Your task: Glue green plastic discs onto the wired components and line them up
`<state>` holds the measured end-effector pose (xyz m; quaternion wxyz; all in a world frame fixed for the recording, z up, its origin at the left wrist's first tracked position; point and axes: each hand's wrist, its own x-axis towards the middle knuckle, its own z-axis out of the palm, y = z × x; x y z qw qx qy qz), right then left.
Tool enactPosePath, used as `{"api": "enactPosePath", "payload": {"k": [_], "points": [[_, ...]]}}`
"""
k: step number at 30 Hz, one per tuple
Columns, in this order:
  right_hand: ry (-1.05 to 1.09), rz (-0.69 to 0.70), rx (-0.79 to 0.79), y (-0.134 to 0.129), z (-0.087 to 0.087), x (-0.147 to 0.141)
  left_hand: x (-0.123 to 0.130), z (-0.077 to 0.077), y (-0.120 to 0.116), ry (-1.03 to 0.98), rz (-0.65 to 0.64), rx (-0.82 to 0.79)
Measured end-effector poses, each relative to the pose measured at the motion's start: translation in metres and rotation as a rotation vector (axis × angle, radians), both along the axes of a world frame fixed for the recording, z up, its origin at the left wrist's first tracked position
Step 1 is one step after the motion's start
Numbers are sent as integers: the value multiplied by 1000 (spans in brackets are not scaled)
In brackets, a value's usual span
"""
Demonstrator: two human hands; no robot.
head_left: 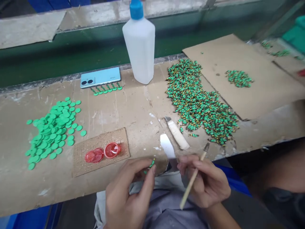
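Observation:
My left hand (133, 190) pinches a tiny green figurine (152, 163) with a yellow tip between thumb and forefinger, just off the table's front edge. In my right hand (207, 181), the fingers close around a slim wooden-handled tool (189, 189), its dark tip pointing up and away from me. The tool and the figurine are apart. Beyond my hands lie a knife (177, 135) with a wrapped pale handle and a flat white strip (167, 145). A small open red cup (112, 150) and its lid-like red piece (94, 156) rest on a cardboard piece (124, 136).
Green discs (51, 127) are heaped at left. A big pile of green, black and yellow figurines (200, 101) lies right, beside a cardboard sheet (257, 95) bearing a smaller pile (239, 78). A blue phone (101, 77), figurines on discs (107, 90) and a white bottle (141, 47) stand behind.

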<state>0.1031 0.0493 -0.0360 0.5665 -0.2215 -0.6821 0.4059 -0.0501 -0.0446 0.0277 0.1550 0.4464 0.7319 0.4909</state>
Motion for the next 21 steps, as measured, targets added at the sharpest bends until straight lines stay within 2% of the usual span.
{"api": "enactPosePath", "payload": {"k": [5,7,9,13,16,19,21], "points": [[134,-305,-75,-2,2,0,13,14,78,-2,-208,-11],[142,-345,-84,3,5,6,17,15,108,30,-271,-74],[136,-347,-89,9,4,13,20,17,130,149,-321,-154],[109,-365,-100,16,-2,26,25,21,151,393,-486,-178],[121,-383,-126,18,-3,30,33,18,160,553,-620,-190],[125,-384,-128,20,0,31,41,10,169,676,-619,-229],[123,-374,-117,20,2,33,45,6,174,650,-618,-252]]}}
